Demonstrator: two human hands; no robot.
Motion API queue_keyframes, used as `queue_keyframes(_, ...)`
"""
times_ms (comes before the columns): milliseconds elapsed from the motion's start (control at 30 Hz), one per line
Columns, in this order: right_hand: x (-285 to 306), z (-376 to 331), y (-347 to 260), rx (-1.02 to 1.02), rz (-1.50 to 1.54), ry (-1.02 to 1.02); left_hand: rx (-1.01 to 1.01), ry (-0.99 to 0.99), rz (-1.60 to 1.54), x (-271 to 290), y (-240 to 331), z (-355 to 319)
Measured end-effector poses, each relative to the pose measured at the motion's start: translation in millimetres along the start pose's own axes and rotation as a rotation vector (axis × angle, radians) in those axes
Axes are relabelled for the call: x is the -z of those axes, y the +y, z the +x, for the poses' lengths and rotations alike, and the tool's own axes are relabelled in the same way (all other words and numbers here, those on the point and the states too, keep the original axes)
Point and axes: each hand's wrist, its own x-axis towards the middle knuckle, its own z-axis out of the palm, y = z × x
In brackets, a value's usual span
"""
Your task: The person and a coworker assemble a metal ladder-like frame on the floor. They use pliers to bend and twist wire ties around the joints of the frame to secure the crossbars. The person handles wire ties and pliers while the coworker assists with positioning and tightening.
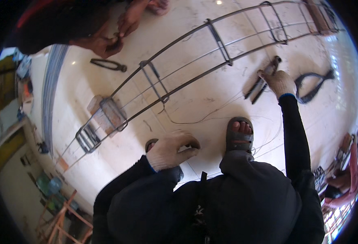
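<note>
Pliers (262,81) part-hidden under gloved right hand (279,82).

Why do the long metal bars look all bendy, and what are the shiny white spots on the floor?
In the head view, the fisheye lens bends the straight rebar cage into an arc, and the corners go black. The floor is glossy, so lamps glare near the top and right edges. The right hand on the pliers looks sharp; the rim is smeared.

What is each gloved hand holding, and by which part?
Right hand grips the pliers lying on the floor, around the handles. Left hand shows nothing clearly held.
</note>
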Motion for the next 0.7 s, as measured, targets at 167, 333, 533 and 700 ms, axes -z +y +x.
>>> queue_keyframes(167,-30.6,22.7,20.4,-0.044,0.179,0.081,-0.256,0.034,0.271,32.2,16.5,1.3)
queue_keyframes(333,-49.8,51.5,94.3,-0.010,0.629,0.217,0.081,0.502,0.518,77.0,26.7,-40.7)
queue_keyframes(533,0.9,26.8,168.3,0.046,1.292,0.154,0.161,0.296,0.929,113.5,20.3,-28.3)
queue_keyframes(700,58.1,-66.6,159.3,0.299,1.609,0.162,0.070,0.324,0.723,109.9,-6.0,8.0)
